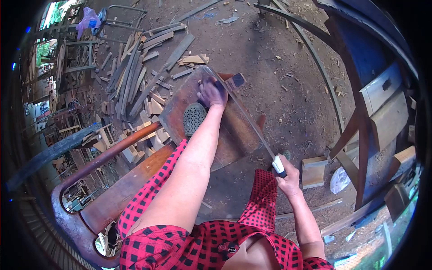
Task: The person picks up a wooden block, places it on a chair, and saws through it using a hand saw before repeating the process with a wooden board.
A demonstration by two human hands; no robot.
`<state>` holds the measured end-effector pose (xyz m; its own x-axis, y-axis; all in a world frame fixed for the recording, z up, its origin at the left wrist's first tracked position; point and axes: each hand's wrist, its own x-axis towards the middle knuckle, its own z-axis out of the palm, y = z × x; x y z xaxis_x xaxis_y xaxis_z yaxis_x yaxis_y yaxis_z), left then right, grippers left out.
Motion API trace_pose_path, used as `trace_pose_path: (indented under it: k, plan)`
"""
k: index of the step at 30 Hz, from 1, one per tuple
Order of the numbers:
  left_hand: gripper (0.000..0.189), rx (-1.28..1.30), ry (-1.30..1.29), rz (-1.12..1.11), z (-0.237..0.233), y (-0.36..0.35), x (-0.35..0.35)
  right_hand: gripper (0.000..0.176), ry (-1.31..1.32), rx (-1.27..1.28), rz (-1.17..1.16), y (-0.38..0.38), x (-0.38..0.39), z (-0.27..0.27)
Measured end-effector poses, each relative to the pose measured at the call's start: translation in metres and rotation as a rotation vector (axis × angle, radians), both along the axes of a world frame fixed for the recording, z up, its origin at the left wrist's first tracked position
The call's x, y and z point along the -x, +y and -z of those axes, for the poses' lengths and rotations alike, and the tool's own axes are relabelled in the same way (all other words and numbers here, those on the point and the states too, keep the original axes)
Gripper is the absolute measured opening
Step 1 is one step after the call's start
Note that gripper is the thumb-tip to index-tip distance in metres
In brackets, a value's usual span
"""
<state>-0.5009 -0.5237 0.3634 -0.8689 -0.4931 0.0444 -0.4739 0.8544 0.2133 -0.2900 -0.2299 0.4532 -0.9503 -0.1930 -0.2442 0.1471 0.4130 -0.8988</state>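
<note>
My right hand (288,176) is closed around the white and black handle of a saw (246,114), whose long thin blade slants up and left across a worn wooden chair seat (234,146). Near the far end of the blade, my left hand (212,93) presses on something at the seat's far edge; its fingertips are blurred, and what lies under them is hard to make out. A dark piece of wood (235,81) sticks out just right of the blade there. My foot in a perforated green shoe (194,118) rests on the seat, beside my left forearm.
Wood strips and offcuts (130,81) lie piled at the left. A brown chair armrest (108,150) runs along the lower left. At the right stand curved wooden parts and boards (389,119), with a clear plastic bag (339,180) on the ground near them.
</note>
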Motion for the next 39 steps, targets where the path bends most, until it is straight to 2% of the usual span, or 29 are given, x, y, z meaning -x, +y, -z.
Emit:
trace_pose_path:
  k: [3, 10, 24, 30, 35, 38, 39]
  plan:
    - [0.038, 0.036, -0.087, -0.022, -0.001, 0.0, 0.004, 0.067, 0.053, -0.034, -0.004, 0.006, -0.01, 0.004]
    - [0.037, 0.062, -0.097, -0.039, -0.005, 0.003, 0.007, 0.067, 0.062, -0.086, 0.01, 0.012, -0.019, -0.001]
    - [0.037, 0.052, -0.138, -0.046, -0.007, 0.006, 0.008, 0.063, 0.002, -0.099, -0.025, 0.024, -0.033, -0.016]
    - [0.038, 0.037, -0.129, -0.059, -0.007, 0.005, 0.009, 0.061, -0.064, -0.196, -0.041, 0.02, -0.029, 0.006]
    - [0.036, 0.023, -0.123, -0.055, -0.007, 0.006, 0.008, 0.058, -0.112, -0.19, 0.002, 0.009, -0.029, -0.003]
    - [0.034, 0.07, -0.121, -0.035, -0.004, 0.005, 0.006, 0.048, -0.139, -0.122, -0.008, -0.006, 0.005, -0.02]
    - [0.034, 0.078, -0.125, -0.027, -0.004, 0.005, 0.002, 0.049, -0.157, -0.212, -0.054, -0.014, 0.025, -0.022]
